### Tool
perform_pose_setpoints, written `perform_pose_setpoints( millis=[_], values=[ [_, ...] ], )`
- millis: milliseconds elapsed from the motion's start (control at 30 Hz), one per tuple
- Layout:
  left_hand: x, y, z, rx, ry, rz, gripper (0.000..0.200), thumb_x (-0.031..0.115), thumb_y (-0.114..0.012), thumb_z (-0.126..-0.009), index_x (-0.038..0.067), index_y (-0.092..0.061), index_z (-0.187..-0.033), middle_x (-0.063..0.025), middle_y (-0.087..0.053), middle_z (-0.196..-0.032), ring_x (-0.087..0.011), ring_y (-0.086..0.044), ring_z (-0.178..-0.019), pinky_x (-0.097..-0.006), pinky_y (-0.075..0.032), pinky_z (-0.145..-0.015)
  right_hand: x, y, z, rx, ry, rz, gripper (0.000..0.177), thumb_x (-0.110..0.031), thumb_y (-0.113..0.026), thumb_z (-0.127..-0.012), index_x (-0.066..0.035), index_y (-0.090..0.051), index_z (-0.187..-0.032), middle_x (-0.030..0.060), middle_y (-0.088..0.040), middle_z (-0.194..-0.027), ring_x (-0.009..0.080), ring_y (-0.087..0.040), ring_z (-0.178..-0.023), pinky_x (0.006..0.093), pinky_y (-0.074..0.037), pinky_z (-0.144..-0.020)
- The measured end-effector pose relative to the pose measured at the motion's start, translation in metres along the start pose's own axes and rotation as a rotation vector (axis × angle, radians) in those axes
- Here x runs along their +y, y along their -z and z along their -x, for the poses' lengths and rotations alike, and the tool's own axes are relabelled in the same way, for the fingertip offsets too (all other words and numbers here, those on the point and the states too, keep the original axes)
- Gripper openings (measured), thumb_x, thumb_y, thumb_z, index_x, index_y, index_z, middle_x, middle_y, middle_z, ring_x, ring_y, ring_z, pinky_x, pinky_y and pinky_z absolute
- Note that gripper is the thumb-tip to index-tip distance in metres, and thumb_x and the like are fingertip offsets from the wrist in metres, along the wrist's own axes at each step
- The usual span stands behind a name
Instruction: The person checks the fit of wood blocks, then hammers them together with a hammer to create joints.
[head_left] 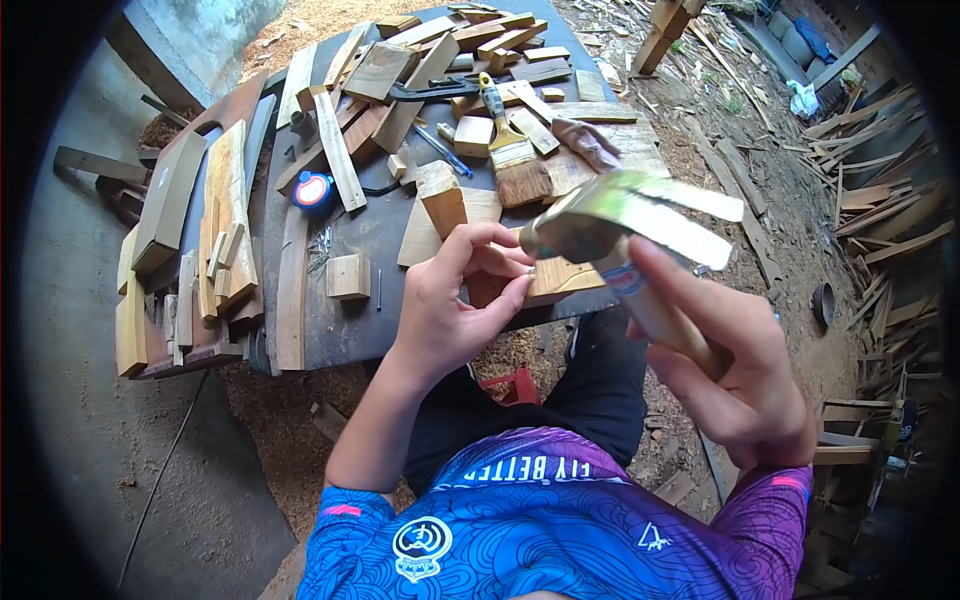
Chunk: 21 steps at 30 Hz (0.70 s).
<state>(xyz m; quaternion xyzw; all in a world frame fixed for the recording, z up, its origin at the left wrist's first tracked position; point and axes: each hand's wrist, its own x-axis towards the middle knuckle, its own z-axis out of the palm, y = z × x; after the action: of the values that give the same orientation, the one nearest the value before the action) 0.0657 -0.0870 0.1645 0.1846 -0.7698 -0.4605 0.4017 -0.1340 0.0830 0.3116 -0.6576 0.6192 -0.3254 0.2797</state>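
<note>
My right hand (735, 360) is wrapped around the wooden handle of a claw hammer (590, 215), index finger stretched along it. The hammer's face is just above my left fingertips, its claw pointing right and blurred. My left hand (450, 300) pinches thumb and forefinger together on what looks like a small nail (531, 268), mostly hidden, over a wooden block (565, 278) at the table's near edge. An upright wood piece (441, 198) stands just behind that hand. Left of it are a cube-shaped block (348, 277), a single loose nail (379, 290) and a small nail pile (319, 245).
The dark table (330, 335) bears heaped wood offcuts (380, 70), a paintbrush (515, 160), a blue tape measure (313, 191), a pen (440, 150) and a black clamp (435, 92). Long boards (228, 220) lie left. Scrap wood (880, 220) is piled at the right.
</note>
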Motion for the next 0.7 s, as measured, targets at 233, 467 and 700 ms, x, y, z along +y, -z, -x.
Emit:
perform_pose_setpoints(
  millis=[233, 467, 700],
  values=[
    [-0.001, 0.003, -0.002, -0.015, -0.010, -0.057, 0.046, 0.003, -0.085, -0.090, 0.003, -0.060, -0.129, -0.0059, -0.078, -0.088, -0.0105, -0.076, -0.083, -0.0265, -0.059, -0.074, 0.011, -0.008, -0.006, -0.081, -0.024, 0.094, 0.074, 0.005, -0.070, -0.085, 0.000, -0.055, -0.158, 0.0249, -0.075, -0.127, 0.0374, -0.077, -0.111, 0.0382, -0.055, -0.099],
    [0.000, 0.008, -0.004, -0.020, -0.133, -0.165, 0.063, 0.010, -0.091, -0.085, 0.004, -0.061, -0.140, -0.0113, -0.078, -0.109, -0.0206, -0.078, -0.099, -0.0335, -0.060, -0.086, 0.019, -0.014, -0.006, -0.028, 0.095, 0.085, 0.076, 0.004, -0.068, -0.088, -0.004, -0.052, -0.162, 0.0217, -0.071, -0.107, 0.0381, -0.072, -0.093, 0.0420, -0.055, -0.084],
    [-0.003, 0.013, -0.003, -0.121, -0.095, -0.293, 0.059, 0.022, -0.097, -0.079, -0.001, -0.072, -0.127, -0.0164, -0.076, -0.122, -0.0306, -0.077, -0.109, -0.0392, -0.060, -0.094, 0.018, -0.014, -0.007, -0.016, 0.108, 0.072, 0.076, 0.004, -0.067, -0.090, -0.005, -0.050, -0.163, 0.0199, -0.071, -0.095, 0.0380, -0.071, -0.083, 0.0424, -0.056, -0.078]
  ],
)
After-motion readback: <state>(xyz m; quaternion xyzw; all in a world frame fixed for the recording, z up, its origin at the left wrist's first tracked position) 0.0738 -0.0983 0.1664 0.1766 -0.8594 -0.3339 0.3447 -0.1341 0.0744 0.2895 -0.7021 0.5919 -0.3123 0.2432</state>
